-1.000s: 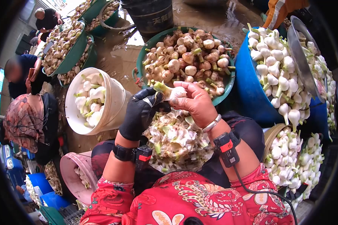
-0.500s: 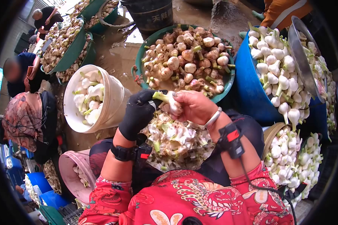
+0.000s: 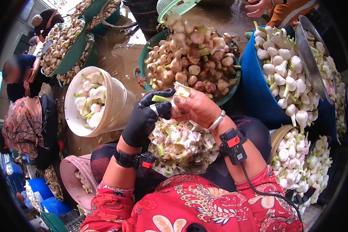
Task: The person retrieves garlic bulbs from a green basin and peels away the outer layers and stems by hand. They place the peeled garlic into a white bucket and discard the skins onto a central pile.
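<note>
In the middle of the view, my left hand (image 3: 145, 118), in a black glove, grips a garlic bulb (image 3: 167, 101) by its green stem. My bare right hand (image 3: 195, 108) holds the same bulb, with a strip of loose skin (image 3: 183, 90) raised by its fingers. Below both hands, a heap of peeled garlic skins (image 3: 181, 147) lies in my lap. Beyond them stands a green tub (image 3: 142, 63) of unpeeled bulbs, with more bulbs blurred in the air above it. My fingers partly cover the bulb.
A white bucket (image 3: 114, 102) of clean bulbs stands left, a pink bucket (image 3: 67, 174) lower left. At right are a blue tub (image 3: 255, 89) and piled clean garlic (image 3: 290, 158). A green basket (image 3: 174, 7) is tipped over the tub. Other people sit left; another person's hand (image 3: 259, 7) shows top right.
A green basket has appeared at the top, and bulbs are falling into the tub. Skin now stands raised from the bulb in my hands. Another person's hand has come into view at the top right.
</note>
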A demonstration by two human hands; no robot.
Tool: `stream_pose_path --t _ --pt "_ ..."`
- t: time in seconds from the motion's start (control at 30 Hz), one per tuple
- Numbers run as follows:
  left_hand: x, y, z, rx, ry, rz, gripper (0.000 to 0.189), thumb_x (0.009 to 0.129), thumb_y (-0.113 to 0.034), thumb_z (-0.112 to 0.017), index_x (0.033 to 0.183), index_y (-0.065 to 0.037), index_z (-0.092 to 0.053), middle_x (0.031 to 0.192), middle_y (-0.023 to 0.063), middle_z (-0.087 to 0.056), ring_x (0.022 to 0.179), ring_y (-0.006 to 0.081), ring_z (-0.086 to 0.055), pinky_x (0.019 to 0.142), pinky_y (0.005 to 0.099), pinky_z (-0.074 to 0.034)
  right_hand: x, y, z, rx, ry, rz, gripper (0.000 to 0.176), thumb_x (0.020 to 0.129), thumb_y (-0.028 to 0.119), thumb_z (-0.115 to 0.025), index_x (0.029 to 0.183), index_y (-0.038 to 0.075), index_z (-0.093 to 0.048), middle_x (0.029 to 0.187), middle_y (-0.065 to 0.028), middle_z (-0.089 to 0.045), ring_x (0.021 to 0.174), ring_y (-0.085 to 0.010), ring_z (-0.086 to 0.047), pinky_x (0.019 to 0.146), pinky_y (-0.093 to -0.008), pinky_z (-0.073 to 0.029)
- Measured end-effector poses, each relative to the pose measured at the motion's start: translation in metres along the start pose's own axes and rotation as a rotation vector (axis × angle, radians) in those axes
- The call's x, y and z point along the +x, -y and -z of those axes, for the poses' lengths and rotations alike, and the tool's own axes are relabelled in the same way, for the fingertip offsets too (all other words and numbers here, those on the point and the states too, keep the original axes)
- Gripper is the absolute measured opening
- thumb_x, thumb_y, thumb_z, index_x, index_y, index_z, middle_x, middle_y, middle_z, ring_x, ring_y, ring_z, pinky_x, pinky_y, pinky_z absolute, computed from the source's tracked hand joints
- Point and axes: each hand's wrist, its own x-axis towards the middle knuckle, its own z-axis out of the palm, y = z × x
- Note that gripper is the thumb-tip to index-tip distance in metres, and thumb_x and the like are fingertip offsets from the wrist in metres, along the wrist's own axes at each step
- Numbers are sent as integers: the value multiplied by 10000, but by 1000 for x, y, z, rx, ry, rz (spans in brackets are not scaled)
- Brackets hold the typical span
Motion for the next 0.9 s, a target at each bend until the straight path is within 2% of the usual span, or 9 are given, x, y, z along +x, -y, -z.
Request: stream_pose_path --t 0.13,0.27,0.3,0.33,0.4,0.53,0.73,0.8,0.9 --pt "3 -4 -3 85 -99 -44 255 824 -51 -628 1072 9 -622 910 50 -649 733 123 -605 659 269 -493 8 -5 2 50 -129 86 186 867 202 -637 998 74 -609 846 -10 -632 696 -102 -606 609 -244 -496" --pt "8 -4 6 -60 -95 -100 230 851 -49 -574 1059 39 -618 792 56 -623 623 138 -597 606 264 -493 5 7 -11 -1138 -417 1219 84 780 31 -606 860 13 -587 810 -92 -573 710 -260 -556 651 -344 -445" --pt "14 -2 20 218 -79 -266 239 880 -65 -527 1066 64 -604 756 59 -601 607 140 -590 593 251 -487 0 9 -18 -1186 -336 1197 94 750 36 -598 844 33 -585 788 -102 -567 735 -290 -543 682 -376 -435" --pt "18 -10 33 1091 -26 -631 263 902 -77 -490 1102 67 -582 765 68 -605 595 148 -588 581 243 -485 -7 3 -26 -1232 -254 1177 108 720 42 -589 827 54 -584 765 -112 -561 759 -320 -530 713 -408 -424" --pt "16 -6 26 477 -144 -420 278 915 -93 -472 1139 38 -574 789 73 -611 596 151 -579 591 252 -488 -7 -27 -16 -1377 -45 815 66 738 93 -569 797 70 -587 769 -123 -589 728 -344 -570 662 -434 -464" --pt "19 9 36 627 -145 -637 277 833 28 -569 1110 26 -587 1027 148 -634 949 231 -630 832 284 -492 -5 -37 -1 -1548 -25 225 114 737 98 -545 810 64 -626 755 -189 -626 765 -385 -613 675 -471 -486" --pt "11 -9 41 -67 -225 -248 311 933 -160 -451 1190 -19 -557 827 38 -585 642 124 -543 603 282 -489 -1 -46 4 -1490 121 44 226 706 72 -562 919 59 -638 807 -213 -625 792 -383 -610 719 -433 -488" --pt "4 -8 61 43 -172 -373 320 937 -149 -484 1210 5 -550 798 14 -538 655 98 -520 586 246 -476 1 -51 2 -1499 242 51 191 678 108 -582 833 10 -635 801 -222 -636 795 -386 -624 725 -448 -497" --pt "-8 -19 51 283 -148 -414 317 934 -149 -495 1197 17 -552 767 18 -535 655 106 -526 570 246 -477 7 -36 -10 -1300 -49 253 400 680 367 -716 854 18 -629 817 -207 -640 780 -375 -625 709 -433 -495"
